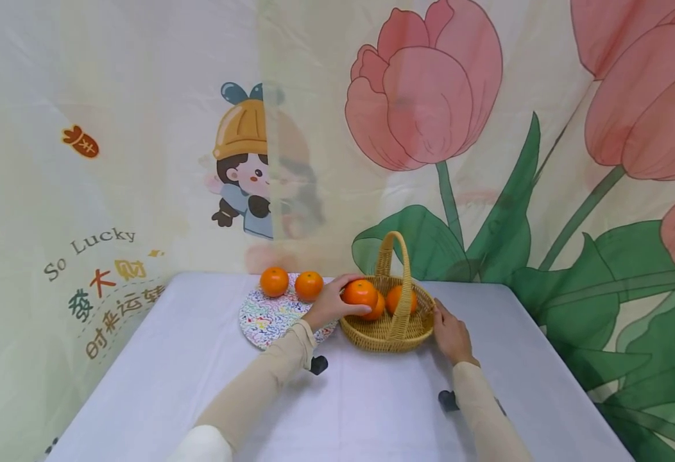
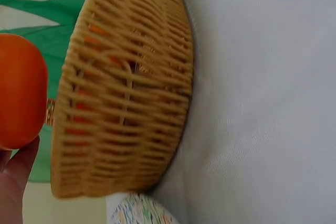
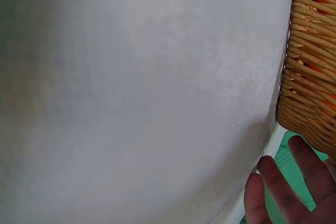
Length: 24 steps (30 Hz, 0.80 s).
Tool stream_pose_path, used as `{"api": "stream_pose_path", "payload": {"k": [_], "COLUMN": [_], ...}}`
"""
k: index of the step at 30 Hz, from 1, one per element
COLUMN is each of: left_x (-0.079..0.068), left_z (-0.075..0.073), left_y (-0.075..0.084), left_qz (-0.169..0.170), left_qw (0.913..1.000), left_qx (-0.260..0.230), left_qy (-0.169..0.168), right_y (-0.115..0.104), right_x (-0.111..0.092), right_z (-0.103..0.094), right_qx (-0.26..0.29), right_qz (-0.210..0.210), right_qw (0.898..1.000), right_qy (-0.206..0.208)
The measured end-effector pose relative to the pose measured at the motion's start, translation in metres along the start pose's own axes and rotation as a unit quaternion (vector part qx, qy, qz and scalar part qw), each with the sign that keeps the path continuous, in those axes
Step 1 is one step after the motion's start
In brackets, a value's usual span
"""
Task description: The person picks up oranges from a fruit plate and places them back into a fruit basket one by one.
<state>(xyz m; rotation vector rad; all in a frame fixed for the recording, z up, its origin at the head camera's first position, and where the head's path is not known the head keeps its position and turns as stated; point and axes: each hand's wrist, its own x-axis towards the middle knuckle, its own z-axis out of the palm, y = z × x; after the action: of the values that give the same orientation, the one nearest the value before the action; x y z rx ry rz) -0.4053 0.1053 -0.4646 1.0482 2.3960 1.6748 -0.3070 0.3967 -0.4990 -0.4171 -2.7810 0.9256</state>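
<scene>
My left hand (image 1: 333, 304) grips an orange (image 1: 360, 292) over the left side of a wicker basket (image 1: 385, 344). In the left wrist view that orange (image 2: 21, 92) is just above the basket rim, with a fingertip against it. Inside the basket, one orange (image 1: 377, 309) shows partly behind the held one, and another orange (image 1: 401, 299) is partly covered by the tall handle. At the basket's right side, my right hand (image 1: 452, 333) touches the rim. Its fingers (image 3: 281, 190) look extended and spread in the right wrist view; the thumb is hidden there.
Left of the basket lies a round multicoloured patterned mat or plate (image 1: 268, 321), with one orange (image 1: 274, 282) and another orange (image 1: 309, 285) at its far edge. A white cloth covers the table (image 1: 384, 410). A printed curtain (image 1: 326, 128) hangs behind it.
</scene>
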Motion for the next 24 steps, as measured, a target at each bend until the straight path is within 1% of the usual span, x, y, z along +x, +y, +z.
{"api": "stream_pose_path", "payload": {"k": [6, 9, 12, 16, 19, 22, 24], "left_x": [0.018, 0.027, 0.034, 0.038, 0.039, 0.040, 0.041], "left_z": [0.024, 0.035, 0.045, 0.055, 0.060, 0.063, 0.065], "left_y": [0.012, 0.018, 0.020, 0.018, 0.016, 0.016, 0.016], "left_qz": [0.017, 0.025, 0.039, 0.054, 0.057, 0.051, 0.045], "left_qw": [0.9996, 0.9991, 0.9980, 0.9967, 0.9964, 0.9963, 0.9964], "left_qx": [-0.001, 0.012, 0.018, 0.014, 0.024, 0.040, 0.038], "left_qy": [-0.022, -0.032, -0.046, -0.060, -0.058, -0.056, -0.061], "right_y": [0.001, 0.001, 0.002, 0.002, 0.002, 0.001, 0.000], "right_x": [0.001, 0.002, 0.003, 0.003, 0.003, 0.003, 0.003], "right_z": [-0.001, 0.000, 0.002, 0.003, 0.004, 0.004, 0.003], "right_qx": [-0.001, -0.005, -0.007, -0.004, -0.004, -0.005, -0.006], "right_qz": [0.000, 0.000, -0.002, 0.002, 0.005, 0.007, 0.007], "right_qw": [1.000, 1.000, 1.000, 1.000, 1.000, 1.000, 1.000], "right_qy": [0.000, 0.005, 0.008, 0.011, 0.011, 0.010, 0.010]}}
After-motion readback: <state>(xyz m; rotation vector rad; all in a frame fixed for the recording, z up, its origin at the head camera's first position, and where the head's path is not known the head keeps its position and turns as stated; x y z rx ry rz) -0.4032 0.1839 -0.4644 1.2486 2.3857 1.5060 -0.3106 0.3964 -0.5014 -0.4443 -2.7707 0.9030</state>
